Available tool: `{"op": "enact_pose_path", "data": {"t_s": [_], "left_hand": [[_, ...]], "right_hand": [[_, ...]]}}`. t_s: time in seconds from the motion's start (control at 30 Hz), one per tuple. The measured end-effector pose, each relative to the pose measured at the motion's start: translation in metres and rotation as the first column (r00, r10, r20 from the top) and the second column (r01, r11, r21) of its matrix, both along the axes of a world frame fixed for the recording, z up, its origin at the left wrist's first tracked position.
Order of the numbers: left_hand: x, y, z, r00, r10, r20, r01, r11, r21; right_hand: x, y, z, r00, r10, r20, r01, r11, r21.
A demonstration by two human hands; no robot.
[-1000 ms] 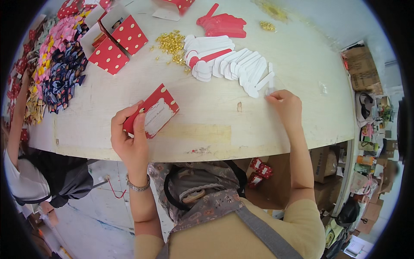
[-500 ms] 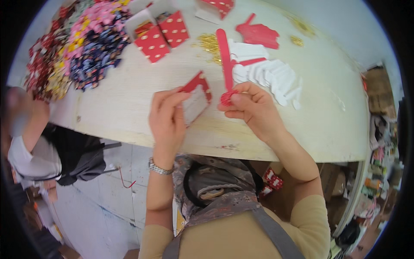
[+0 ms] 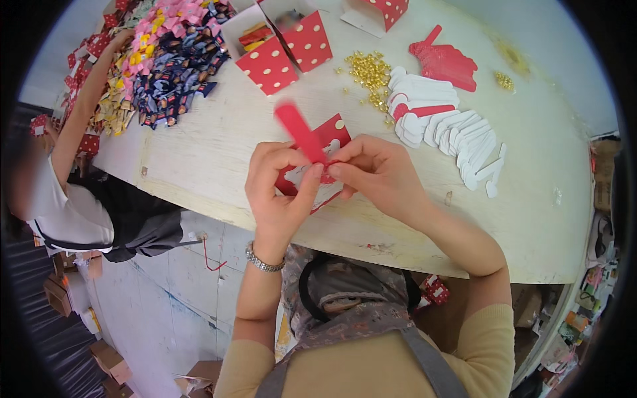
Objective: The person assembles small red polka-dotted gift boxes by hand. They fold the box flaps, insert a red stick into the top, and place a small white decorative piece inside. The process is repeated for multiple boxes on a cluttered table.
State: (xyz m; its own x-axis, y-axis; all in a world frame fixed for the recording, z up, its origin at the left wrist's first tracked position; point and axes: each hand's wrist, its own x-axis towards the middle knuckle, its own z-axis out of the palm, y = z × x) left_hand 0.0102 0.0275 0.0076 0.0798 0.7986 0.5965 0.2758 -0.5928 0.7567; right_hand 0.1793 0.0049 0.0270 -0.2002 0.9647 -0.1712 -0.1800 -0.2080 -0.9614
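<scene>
My left hand (image 3: 279, 186) is closed around a red polka-dot paper box (image 3: 330, 132), folded flat, with white printed shapes on its face. Its thumb presses at the lower end of a red paper strip (image 3: 300, 132) with a rounded tip, which sticks up and is blurred. My right hand (image 3: 381, 174) pinches the strip's lower end against the box, the fingertips of both hands meeting there. Whether a small fastener sits between the fingertips is hidden.
Small gold pieces (image 3: 369, 74) lie beyond my hands, beside white paddle-shaped strips (image 3: 468, 142) and stacked red strips (image 3: 448, 65). Open polka-dot boxes (image 3: 269, 69) stand at the back. Wrapped sweets (image 3: 176, 76) are heaped at left, where another person's arm (image 3: 83, 109) reaches in.
My right hand has brought the red strip left to the box in my left hand, and both hands now meet. The view has shifted; the other person's arm now reaches over the heap.
</scene>
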Motion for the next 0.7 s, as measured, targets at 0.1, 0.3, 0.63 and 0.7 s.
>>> {"op": "enact_pose_path", "data": {"t_s": [0.1, 0.3, 0.63, 0.7], "left_hand": [[-0.002, -0.007, -0.003, 0.987, 0.096, -0.131, -0.096, 0.995, 0.005], [0.003, -0.006, -0.011, 0.998, 0.052, -0.043, -0.047, 0.992, 0.115], [0.011, -0.004, -0.006, 0.979, 0.144, 0.147, -0.128, 0.986, -0.11], [0.008, 0.001, -0.008, 0.985, 0.111, 0.131, -0.103, 0.992, -0.066]], "right_hand": [[-0.001, 0.004, 0.006, 0.995, 0.004, 0.1, -0.007, 1.0, 0.026], [0.015, 0.01, 0.012, 0.749, -0.102, 0.654, -0.2, 0.907, 0.372], [0.041, 0.077, -0.032, 0.333, -0.524, 0.784, -0.18, 0.78, 0.599], [0.045, 0.08, -0.043, 0.175, -0.474, 0.863, -0.286, 0.814, 0.505]]}}
